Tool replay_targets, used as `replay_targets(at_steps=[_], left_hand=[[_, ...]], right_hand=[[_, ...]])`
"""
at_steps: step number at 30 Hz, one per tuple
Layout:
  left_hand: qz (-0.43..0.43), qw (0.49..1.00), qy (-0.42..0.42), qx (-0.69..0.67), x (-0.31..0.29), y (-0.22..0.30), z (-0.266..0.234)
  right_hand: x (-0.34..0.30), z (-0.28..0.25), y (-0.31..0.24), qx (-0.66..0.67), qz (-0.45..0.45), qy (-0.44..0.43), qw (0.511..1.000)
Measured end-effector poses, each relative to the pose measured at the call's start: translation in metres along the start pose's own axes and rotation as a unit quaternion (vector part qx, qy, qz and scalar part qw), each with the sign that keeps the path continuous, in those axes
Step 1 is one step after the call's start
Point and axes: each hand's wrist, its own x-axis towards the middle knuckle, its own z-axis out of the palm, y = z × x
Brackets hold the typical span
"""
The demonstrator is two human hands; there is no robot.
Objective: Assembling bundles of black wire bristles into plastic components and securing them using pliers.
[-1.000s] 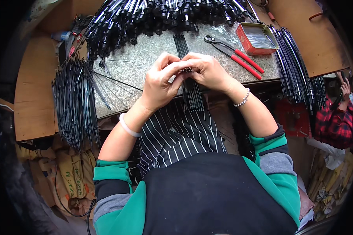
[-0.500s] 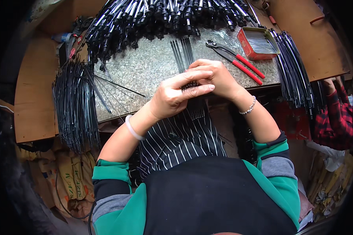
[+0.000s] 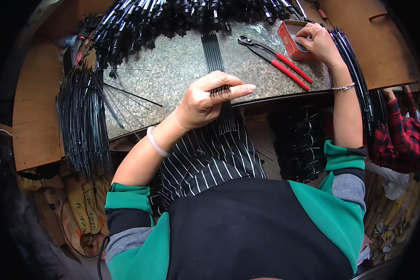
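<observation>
My left hand (image 3: 203,100) is closed around a flat row of thin black metal ribs (image 3: 213,53). Their pointed far ends lie over the stone tabletop, and their near ends hang past its front edge above my striped apron. Between thumb and forefinger, the small joints of the ribs show in a line. At the far right, my right hand (image 3: 318,44) has its bent fingers inside a red tin (image 3: 291,44). These fingers look drawn together, but what they pinch is hidden. Red-handled pliers (image 3: 284,70) lie on the tabletop between my hands.
A large heap of black and silver rods (image 3: 191,14) covers the back. Bundles of black ribs hang over the left (image 3: 81,121) and right (image 3: 354,70) edges. Loose thin rods (image 3: 135,95) lie at left. A person in a red checked sleeve (image 3: 399,135) is at far right.
My right hand has left my left hand and moved right and away, into the red tin. My left hand still grips the ribs, which now lie evenly side by side.
</observation>
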Motion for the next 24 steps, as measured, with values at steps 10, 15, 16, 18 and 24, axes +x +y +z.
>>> replay_targets(at_steps=[10, 15, 16, 18, 24], left_hand=[[0.039, 0.999, 0.012, 0.014, 0.000, -0.007, 0.006], [0.040, 0.998, 0.048, -0.007, 0.001, -0.010, 0.010], [0.040, 0.998, 0.051, -0.004, 0.000, -0.009, 0.011], [0.040, 0.998, 0.058, 0.004, -0.001, -0.009, 0.012], [0.047, 0.997, 0.068, -0.007, -0.004, -0.011, 0.013]], right_hand=[[-0.043, -0.016, -0.122, 0.314, -0.075, 0.138, 0.936], [-0.060, -0.017, -0.165, 0.219, -0.206, 0.126, 0.945], [-0.061, -0.015, -0.167, 0.216, -0.200, 0.131, 0.947], [-0.061, -0.011, -0.170, 0.220, -0.197, 0.140, 0.945], [-0.057, -0.007, -0.172, 0.242, -0.196, 0.152, 0.938]])
